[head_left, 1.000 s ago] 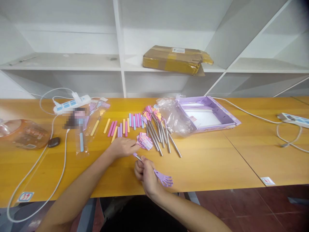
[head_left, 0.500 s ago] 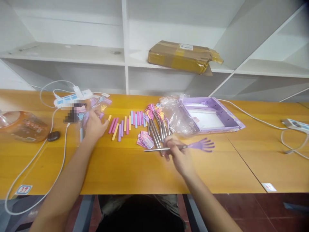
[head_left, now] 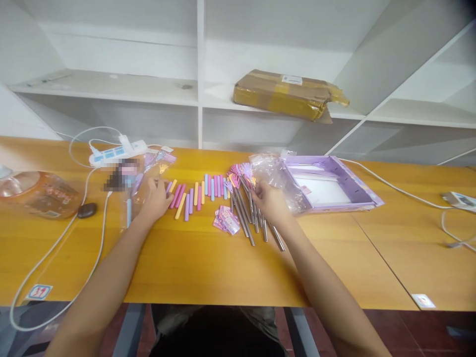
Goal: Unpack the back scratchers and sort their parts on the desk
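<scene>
My left hand (head_left: 155,200) is closed at the left end of a row of coloured sticks (head_left: 189,201), its fingertips at a purple stick (head_left: 169,187). My right hand (head_left: 270,199) is closed over the pile of metal rods (head_left: 241,213) with small hand-shaped heads (head_left: 238,177) in pink, purple and orange; what its fingers pinch is hidden. Small pink cards (head_left: 226,219) lie below the sticks. To the left of my left hand are a clear bag (head_left: 138,191) and a blue stick (head_left: 129,213).
A purple box (head_left: 327,203) stands at the right beside crumpled clear plastic (head_left: 267,171). At the left are a power strip (head_left: 119,152), a white cable, a dark object (head_left: 87,210) and an orange bottle (head_left: 44,193). A taped carton (head_left: 286,94) rests on the shelf.
The purple-headed rod has left its crosswise place in my right hand, which has moved up to the pile's heads. My left hand has moved right to the sticks. The view has shifted slightly.
</scene>
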The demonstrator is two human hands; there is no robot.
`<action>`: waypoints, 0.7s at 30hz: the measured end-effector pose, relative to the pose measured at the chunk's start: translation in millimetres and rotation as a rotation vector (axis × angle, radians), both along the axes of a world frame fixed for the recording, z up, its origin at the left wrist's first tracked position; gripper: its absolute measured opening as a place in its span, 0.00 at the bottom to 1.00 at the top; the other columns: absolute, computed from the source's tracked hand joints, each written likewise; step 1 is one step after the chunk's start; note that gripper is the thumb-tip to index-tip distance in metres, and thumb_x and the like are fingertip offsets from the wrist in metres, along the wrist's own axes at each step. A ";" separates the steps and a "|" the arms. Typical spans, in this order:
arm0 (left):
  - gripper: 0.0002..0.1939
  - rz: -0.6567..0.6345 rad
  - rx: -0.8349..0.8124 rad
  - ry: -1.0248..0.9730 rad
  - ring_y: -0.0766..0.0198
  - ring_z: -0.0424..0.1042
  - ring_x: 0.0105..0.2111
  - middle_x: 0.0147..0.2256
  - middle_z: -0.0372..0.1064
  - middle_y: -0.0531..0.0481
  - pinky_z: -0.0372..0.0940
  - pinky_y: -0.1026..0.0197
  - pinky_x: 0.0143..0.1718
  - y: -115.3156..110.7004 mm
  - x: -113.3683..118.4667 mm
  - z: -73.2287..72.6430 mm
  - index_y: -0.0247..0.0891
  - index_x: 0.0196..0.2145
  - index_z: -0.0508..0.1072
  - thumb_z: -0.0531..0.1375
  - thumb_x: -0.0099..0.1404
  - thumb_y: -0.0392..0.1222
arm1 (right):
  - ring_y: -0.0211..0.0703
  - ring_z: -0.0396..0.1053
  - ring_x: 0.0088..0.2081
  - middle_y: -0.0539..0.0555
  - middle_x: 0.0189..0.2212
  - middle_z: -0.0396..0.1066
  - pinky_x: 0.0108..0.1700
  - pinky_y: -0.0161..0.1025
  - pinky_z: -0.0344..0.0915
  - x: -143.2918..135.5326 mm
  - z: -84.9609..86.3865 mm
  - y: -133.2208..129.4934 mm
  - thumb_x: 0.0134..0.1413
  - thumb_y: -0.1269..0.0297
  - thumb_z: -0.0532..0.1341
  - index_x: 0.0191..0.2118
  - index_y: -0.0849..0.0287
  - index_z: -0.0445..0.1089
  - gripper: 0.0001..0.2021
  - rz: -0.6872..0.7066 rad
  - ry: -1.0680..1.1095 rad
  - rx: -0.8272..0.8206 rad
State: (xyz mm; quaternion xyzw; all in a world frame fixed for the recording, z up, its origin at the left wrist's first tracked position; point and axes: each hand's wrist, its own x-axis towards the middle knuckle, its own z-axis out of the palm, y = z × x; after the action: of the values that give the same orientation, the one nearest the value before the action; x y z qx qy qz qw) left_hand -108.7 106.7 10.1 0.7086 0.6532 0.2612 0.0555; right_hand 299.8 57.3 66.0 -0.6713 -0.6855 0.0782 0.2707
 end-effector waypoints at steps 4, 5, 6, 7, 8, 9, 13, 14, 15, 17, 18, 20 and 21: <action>0.22 -0.036 0.005 0.016 0.43 0.76 0.50 0.56 0.61 0.33 0.71 0.39 0.61 1.6 -0.2 0.1 0.35 0.57 0.72 0.62 0.66 0.42 | 0.47 0.70 0.30 0.55 0.30 0.76 0.35 0.39 0.55 -9.7 -5.7 10.9 0.71 0.61 0.60 0.39 0.55 0.68 0.07 0.039 -0.170 -0.105; 0.22 -0.038 -0.004 0.009 0.44 0.76 0.49 0.56 0.62 0.34 0.72 0.40 0.59 1.6 -0.2 0.8 0.35 0.56 0.72 0.63 0.66 0.43 | 0.47 0.71 0.31 0.56 0.31 0.77 0.35 0.39 0.55 -11.5 -5.4 13.1 0.72 0.61 0.59 0.41 0.56 0.69 0.07 0.034 -0.206 -0.123; 0.21 -0.036 -0.011 0.000 0.45 0.77 0.47 0.56 0.62 0.34 0.73 0.40 0.58 1.4 -0.2 1.9 0.35 0.56 0.73 0.62 0.67 0.43 | 0.47 0.72 0.31 0.57 0.32 0.77 0.35 0.39 0.54 -13.2 -5.0 14.9 0.73 0.61 0.59 0.43 0.57 0.70 0.07 0.029 -0.241 -0.142; 0.21 -0.032 -0.010 -0.008 0.46 0.77 0.46 0.55 0.63 0.34 0.73 0.41 0.57 1.1 -0.5 3.4 0.35 0.56 0.73 0.62 0.67 0.44 | 0.48 0.72 0.32 0.58 0.33 0.78 0.35 0.39 0.54 -14.6 -4.9 16.1 0.74 0.60 0.59 0.45 0.57 0.71 0.07 0.023 -0.274 -0.163; 0.20 -0.023 0.006 -0.008 0.47 0.77 0.46 0.55 0.64 0.35 0.73 0.42 0.57 0.8 -1.3 5.4 0.36 0.55 0.74 0.61 0.68 0.44 | 0.48 0.73 0.32 0.59 0.34 0.78 0.35 0.40 0.54 -15.8 -5.2 16.7 0.74 0.60 0.59 0.46 0.58 0.71 0.08 0.019 -0.303 -0.182; 0.18 -0.009 0.037 0.005 0.45 0.76 0.48 0.54 0.65 0.35 0.73 0.42 0.57 0.5 -2.7 7.7 0.36 0.55 0.74 0.60 0.69 0.44 | 0.49 0.73 0.33 0.60 0.35 0.78 0.35 0.40 0.53 -16.6 -6.2 16.7 0.74 0.60 0.59 0.47 0.58 0.72 0.08 0.017 -0.328 -0.195; 0.16 0.076 0.174 0.176 0.36 0.69 0.58 0.51 0.72 0.33 0.64 0.37 0.64 0.5 -13.6 16.0 0.35 0.52 0.77 0.58 0.70 0.41 | 0.49 0.74 0.34 0.60 0.36 0.79 0.34 0.41 0.50 -14.3 -14.9 10.0 0.75 0.60 0.58 0.45 0.58 0.72 0.08 0.009 -0.358 -0.151; 0.17 0.092 0.176 0.221 0.34 0.68 0.59 0.51 0.73 0.32 0.63 0.36 0.64 0.7 -16.4 16.6 0.34 0.53 0.77 0.57 0.70 0.40 | 0.48 0.73 0.34 0.60 0.36 0.78 0.34 0.40 0.50 -12.5 -17.7 7.4 0.74 0.60 0.58 0.44 0.57 0.72 0.08 0.010 -0.348 -0.124; 0.19 0.101 0.163 0.263 0.33 0.67 0.59 0.52 0.73 0.30 0.62 0.35 0.64 0.9 -18.8 16.3 0.33 0.55 0.77 0.57 0.71 0.40 | 0.48 0.73 0.33 0.59 0.36 0.78 0.33 0.40 0.50 -10.6 -20.5 4.8 0.74 0.60 0.59 0.42 0.57 0.72 0.08 0.012 -0.334 -0.099; 0.23 0.116 0.102 0.339 0.32 0.68 0.58 0.55 0.73 0.28 0.62 0.35 0.63 1.5 -21.7 13.7 0.30 0.60 0.75 0.55 0.72 0.41 | 0.47 0.71 0.32 0.58 0.35 0.78 0.33 0.40 0.49 -6.8 -26.1 0.4 0.73 0.60 0.59 0.39 0.56 0.71 0.09 0.016 -0.293 -0.048; 0.25 0.127 0.065 0.371 0.32 0.68 0.58 0.56 0.73 0.26 0.62 0.36 0.62 2.0 -22.7 11.8 0.29 0.62 0.74 0.55 0.72 0.42 | 0.46 0.71 0.31 0.57 0.35 0.77 0.33 0.40 0.49 -5.1 -28.9 -1.2 0.72 0.60 0.59 0.38 0.56 0.70 0.09 0.016 -0.267 -0.020; 0.27 0.158 0.002 0.414 0.32 0.68 0.58 0.57 0.73 0.25 0.62 0.36 0.61 3.5 -25.1 8.3 0.28 0.64 0.72 0.55 0.73 0.45 | 0.45 0.69 0.30 0.56 0.34 0.76 0.33 0.40 0.50 -2.3 -33.9 -3.2 0.71 0.60 0.60 0.36 0.55 0.69 0.10 0.015 -0.201 0.044; 0.27 0.176 -0.018 0.423 0.32 0.68 0.58 0.56 0.73 0.24 0.62 0.37 0.61 4.5 -27.2 7.2 0.28 0.64 0.72 0.55 0.73 0.46 | 0.45 0.68 0.30 0.55 0.33 0.76 0.33 0.40 0.51 -1.2 -36.0 -3.7 0.70 0.60 0.60 0.34 0.55 0.67 0.10 0.019 -0.163 0.077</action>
State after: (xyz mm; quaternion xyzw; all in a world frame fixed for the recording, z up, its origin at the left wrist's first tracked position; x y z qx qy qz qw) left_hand -135.9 111.3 17.2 0.6872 0.7119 0.1051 -0.0994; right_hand 298.6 53.5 30.0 -0.6578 -0.7143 -0.0006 0.2390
